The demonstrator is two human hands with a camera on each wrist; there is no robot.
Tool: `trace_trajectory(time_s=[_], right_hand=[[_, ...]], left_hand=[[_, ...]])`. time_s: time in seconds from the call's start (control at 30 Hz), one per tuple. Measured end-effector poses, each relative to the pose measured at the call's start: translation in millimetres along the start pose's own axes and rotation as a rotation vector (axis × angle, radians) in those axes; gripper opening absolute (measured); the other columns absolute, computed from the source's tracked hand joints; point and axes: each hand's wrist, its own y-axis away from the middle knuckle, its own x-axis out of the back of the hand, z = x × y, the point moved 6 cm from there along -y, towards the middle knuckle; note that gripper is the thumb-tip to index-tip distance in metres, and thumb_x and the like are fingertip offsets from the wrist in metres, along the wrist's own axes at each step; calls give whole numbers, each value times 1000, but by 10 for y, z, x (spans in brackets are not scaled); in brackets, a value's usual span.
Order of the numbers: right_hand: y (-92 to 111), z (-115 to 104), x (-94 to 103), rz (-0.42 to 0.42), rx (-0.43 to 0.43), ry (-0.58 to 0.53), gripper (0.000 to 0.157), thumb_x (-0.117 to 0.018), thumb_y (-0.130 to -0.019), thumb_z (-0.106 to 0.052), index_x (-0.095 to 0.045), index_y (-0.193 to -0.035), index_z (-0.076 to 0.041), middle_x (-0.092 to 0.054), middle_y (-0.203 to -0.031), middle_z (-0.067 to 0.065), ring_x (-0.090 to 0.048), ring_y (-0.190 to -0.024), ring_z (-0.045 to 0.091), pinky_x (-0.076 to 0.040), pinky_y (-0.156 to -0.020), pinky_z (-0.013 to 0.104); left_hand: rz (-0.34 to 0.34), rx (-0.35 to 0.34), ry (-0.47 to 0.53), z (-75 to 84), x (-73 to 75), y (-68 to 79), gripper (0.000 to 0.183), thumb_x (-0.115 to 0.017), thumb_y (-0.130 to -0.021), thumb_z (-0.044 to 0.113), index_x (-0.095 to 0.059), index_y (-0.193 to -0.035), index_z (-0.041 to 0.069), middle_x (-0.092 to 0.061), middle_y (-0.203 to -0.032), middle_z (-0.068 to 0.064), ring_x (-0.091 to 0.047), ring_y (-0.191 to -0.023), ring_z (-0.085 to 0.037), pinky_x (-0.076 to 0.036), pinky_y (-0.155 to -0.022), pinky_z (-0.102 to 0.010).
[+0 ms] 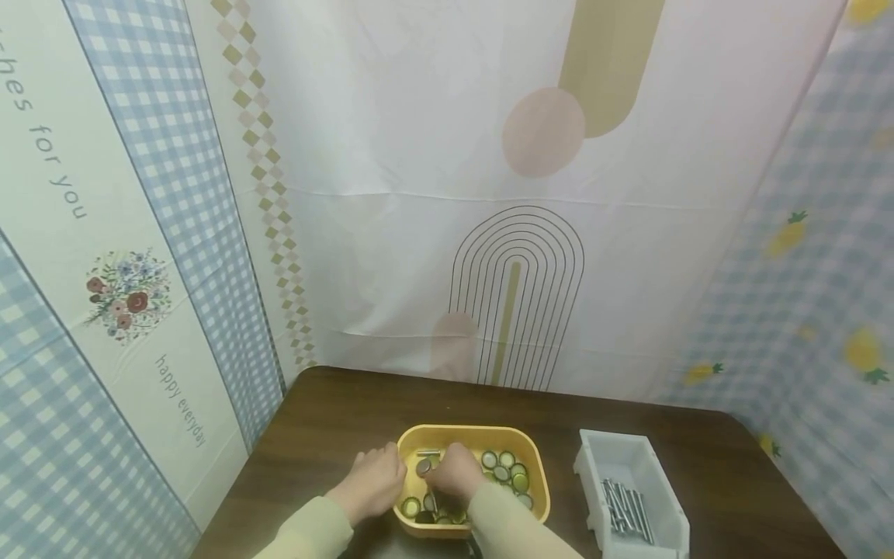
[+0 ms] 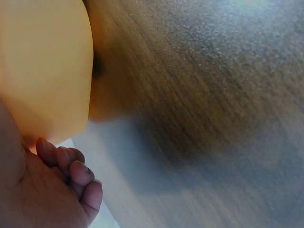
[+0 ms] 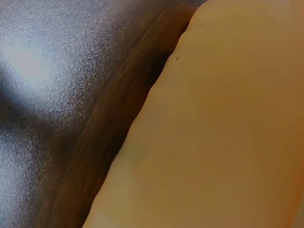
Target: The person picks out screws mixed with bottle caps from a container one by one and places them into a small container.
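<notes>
A yellow plastic bin [image 1: 541,485] stands on the table, holding several round bottle caps [image 1: 520,482] and a few slim metal bolts [image 1: 428,453]. My left hand [image 1: 373,477] grips the bin's left side; the left wrist view shows its fingers [image 2: 81,173] curled by the yellow wall. Inside the bin, my right hand [image 1: 457,470] has its fingers curled and appears to pinch a slim metal bolt [image 1: 433,497] that points downward. A grey round cap [image 1: 424,466] lies close to its thumb. The right hand covers part of the bin's contents. The right wrist view shows only the bin's outer wall [image 3: 204,133] and the table.
To the right of the yellow bin stands a light grey open-front bin [image 1: 663,497] with several metal bolts [image 1: 626,508] in it. Both rest on a dark brown wooden table [image 1: 349,404]. Printed cloths [image 1: 391,256] hang behind and at both sides.
</notes>
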Motion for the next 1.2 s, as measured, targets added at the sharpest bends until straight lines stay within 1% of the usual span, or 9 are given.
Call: trace_trajectory(time_s=[0.07,0.17,0.3,0.53,0.7,0.8,1.03,1.13,1.2], right_hand=[[-15,40,-15,-9,-18,-17,13,-66,-58,0,-54,-61,-5,-52,-59,5,-47,-52,19,-43,-49,31],[-39,85,-28,-20,-25,-30,16,-65,-56,2,-52,-57,-8,-49,-54,2,-44,-50,18,-40,-47,29],[-40,118,-7,-23,-26,-46,22,-66,-56,2,-49,-52,-10,-46,-49,0,-42,-46,16,-37,-45,27],[-61,140,-20,-20,-45,-55,21,-69,-57,1,-51,-52,-10,-47,-51,0,-43,-48,16,-37,-46,27],[-64,147,-59,-15,-67,-85,25,-67,-57,3,-48,-50,-12,-45,-48,-1,-42,-46,16,-35,-45,26],[-29,123,-50,0,-69,-88,24,-67,-57,2,-48,-51,-12,-47,-50,0,-42,-48,17,-36,-45,27],[29,114,-18,24,-101,-52,16,-69,-59,1,-55,-56,-6,-53,-57,5,-47,-53,20,-42,-50,30],[33,129,-25,19,-98,-58,18,-67,-60,1,-53,-54,-8,-51,-54,3,-46,-51,18,-40,-48,29],[33,146,-26,1,-95,-78,22,-66,-60,1,-50,-52,-11,-48,-51,1,-43,-47,16,-37,-44,27]], left_hand=[[-2,0,1,-1,-3,-1,18,-40,-96,12,-53,-94,-1,-55,-78,-8,-56,-77,-30,-36,-72,-48],[-3,3,6,-2,-5,-2,19,-40,-96,13,-53,-95,-1,-55,-78,-8,-56,-77,-30,-36,-72,-48],[-13,20,-3,9,-16,-16,20,-41,-96,14,-53,-96,-2,-54,-77,-7,-56,-75,-29,-36,-72,-48],[-31,71,-39,52,18,-17,24,-44,-95,17,-53,-99,-5,-53,-79,-9,-54,-75,-29,-36,-75,-48],[-28,87,-48,41,21,0,26,-45,-95,19,-52,-99,-5,-52,-76,-9,-53,-73,-29,-36,-74,-48],[-29,92,-65,25,3,1,27,-45,-94,20,-52,-98,-6,-50,-74,-9,-52,-70,-28,-36,-74,-48],[-27,89,-89,7,-52,-20,27,-46,-94,21,-53,-98,-5,-48,-72,-7,-50,-68,-26,-37,-73,-48],[-27,89,-95,5,-53,-17,27,-46,-94,22,-53,-97,-4,-48,-72,-7,-49,-68,-25,-37,-72,-47],[-29,90,-101,4,-53,-17,27,-46,-94,22,-53,-97,-4,-48,-72,-7,-49,-68,-25,-37,-72,-46]])
